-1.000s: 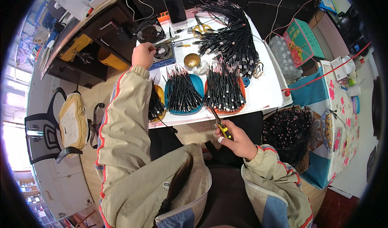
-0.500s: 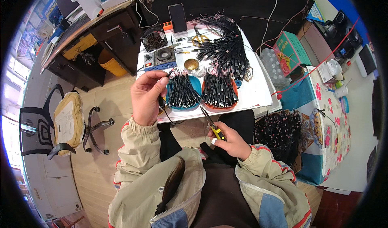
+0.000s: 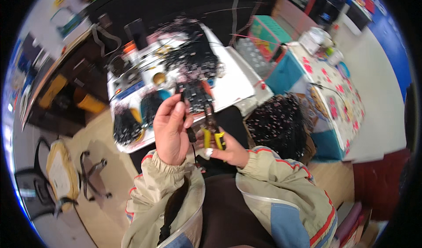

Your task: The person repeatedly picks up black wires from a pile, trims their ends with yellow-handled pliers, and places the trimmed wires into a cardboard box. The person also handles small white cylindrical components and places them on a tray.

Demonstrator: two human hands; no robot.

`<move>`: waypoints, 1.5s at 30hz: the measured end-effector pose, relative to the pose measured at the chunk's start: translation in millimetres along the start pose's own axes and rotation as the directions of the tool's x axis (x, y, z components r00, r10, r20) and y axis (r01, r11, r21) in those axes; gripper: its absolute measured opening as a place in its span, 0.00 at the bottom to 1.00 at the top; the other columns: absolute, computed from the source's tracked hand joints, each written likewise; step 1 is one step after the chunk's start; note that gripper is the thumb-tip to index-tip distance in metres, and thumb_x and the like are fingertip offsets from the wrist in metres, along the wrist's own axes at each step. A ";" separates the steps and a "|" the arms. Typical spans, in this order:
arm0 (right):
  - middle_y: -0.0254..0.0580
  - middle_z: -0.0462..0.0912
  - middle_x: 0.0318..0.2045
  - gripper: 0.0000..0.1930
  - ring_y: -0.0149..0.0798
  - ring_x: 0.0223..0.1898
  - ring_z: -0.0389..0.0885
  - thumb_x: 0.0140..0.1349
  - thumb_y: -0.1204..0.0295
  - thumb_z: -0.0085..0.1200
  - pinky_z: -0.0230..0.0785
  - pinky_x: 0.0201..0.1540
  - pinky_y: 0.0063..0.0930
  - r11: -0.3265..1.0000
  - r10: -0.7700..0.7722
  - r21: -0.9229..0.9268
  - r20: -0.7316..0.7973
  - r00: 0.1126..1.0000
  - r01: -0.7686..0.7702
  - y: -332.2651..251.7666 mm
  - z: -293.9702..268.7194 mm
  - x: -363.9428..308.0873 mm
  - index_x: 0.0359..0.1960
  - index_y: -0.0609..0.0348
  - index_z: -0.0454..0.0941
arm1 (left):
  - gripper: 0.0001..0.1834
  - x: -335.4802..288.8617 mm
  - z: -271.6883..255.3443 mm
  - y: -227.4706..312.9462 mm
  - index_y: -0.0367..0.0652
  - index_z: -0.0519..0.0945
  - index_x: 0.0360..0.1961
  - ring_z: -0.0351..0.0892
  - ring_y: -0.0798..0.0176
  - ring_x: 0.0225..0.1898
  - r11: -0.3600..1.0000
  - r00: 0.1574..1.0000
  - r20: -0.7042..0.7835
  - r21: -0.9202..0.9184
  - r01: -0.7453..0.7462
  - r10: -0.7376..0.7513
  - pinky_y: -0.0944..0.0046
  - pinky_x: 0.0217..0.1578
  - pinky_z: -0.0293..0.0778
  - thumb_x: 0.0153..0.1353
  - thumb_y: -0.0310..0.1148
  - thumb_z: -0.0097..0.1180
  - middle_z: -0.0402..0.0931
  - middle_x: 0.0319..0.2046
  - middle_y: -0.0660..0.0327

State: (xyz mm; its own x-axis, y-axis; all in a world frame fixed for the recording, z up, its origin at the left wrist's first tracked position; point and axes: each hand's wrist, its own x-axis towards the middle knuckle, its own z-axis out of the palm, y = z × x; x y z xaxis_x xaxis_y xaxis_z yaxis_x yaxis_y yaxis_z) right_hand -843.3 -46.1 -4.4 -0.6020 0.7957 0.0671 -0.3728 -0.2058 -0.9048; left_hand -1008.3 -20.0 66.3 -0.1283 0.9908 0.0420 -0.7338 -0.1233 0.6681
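Observation:
My left hand (image 3: 170,131) is raised in front of the table's near edge, its fingers closed on a slim black cable (image 3: 191,135). A thin lead hangs from the cable's lower end; motion blur hides its finer detail. Just right of it, my right hand (image 3: 231,150) grips cutting pliers (image 3: 212,138) with yellow-and-black handles. The pliers' dark jaws point up and away from me, close beside the left fingers. Beyond the hands, bundles of short black cables stand in an orange-red bowl (image 3: 206,88), a blue bowl (image 3: 164,94) and a yellow bowl (image 3: 140,137).
A large heap of black cables (image 3: 193,50) covers the back of the white table (image 3: 235,79). A blue soldering station (image 3: 131,90), a brass-coloured cup (image 3: 159,78) and a phone (image 3: 136,33) stand left of it. More cables fill a box (image 3: 279,127) at right. An office chair (image 3: 63,166) stands left.
My view has swung right and blurs. My right hand has brought the pliers up beside my left hand, which holds the cable lower. The yellow bowl has come into clearer view.

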 end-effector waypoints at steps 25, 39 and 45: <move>0.48 0.77 0.42 0.24 0.43 0.46 0.76 0.59 0.73 0.54 0.66 0.50 0.34 0.321 -0.622 -0.894 -0.448 0.642 -0.313 -196.3 -144.0 -184.3 0.57 0.62 0.64 | 0.30 10.1 137.9 -135.2 0.41 0.59 0.65 0.65 0.65 0.58 0.883 0.761 0.447 0.216 0.418 -0.469 0.59 0.58 0.65 0.63 0.28 0.55 0.66 0.57 0.56; 0.63 0.75 0.40 0.23 0.64 0.45 0.73 0.53 0.79 0.50 0.65 0.46 0.46 0.008 -0.303 -0.759 -0.622 0.722 -0.651 -207.3 -252.1 -253.9 0.52 0.60 0.63 | 0.15 11.6 53.7 -227.1 0.36 0.74 0.51 0.72 0.75 0.38 0.601 0.528 0.310 0.561 0.570 -0.790 0.75 0.38 0.69 0.61 0.22 0.49 0.76 0.41 0.63; 0.57 0.75 0.43 0.24 0.54 0.47 0.73 0.54 0.76 0.54 0.63 0.52 0.36 0.181 -0.278 -0.578 -0.806 0.522 -0.796 -176.1 -238.6 -274.5 0.54 0.63 0.64 | 0.12 -7.6 16.3 -253.6 0.35 0.76 0.46 0.74 0.75 0.31 0.419 0.392 0.198 0.651 0.633 -0.899 0.76 0.32 0.69 0.62 0.24 0.48 0.78 0.34 0.64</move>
State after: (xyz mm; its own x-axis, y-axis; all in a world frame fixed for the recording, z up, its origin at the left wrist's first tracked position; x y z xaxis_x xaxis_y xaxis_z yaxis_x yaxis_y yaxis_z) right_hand -444.0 -92.4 36.2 0.3585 0.9321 -0.0526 0.8197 -0.3412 -0.4601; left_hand -810.4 4.6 -91.4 0.7414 0.5096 -0.4367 0.0451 0.6113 0.7901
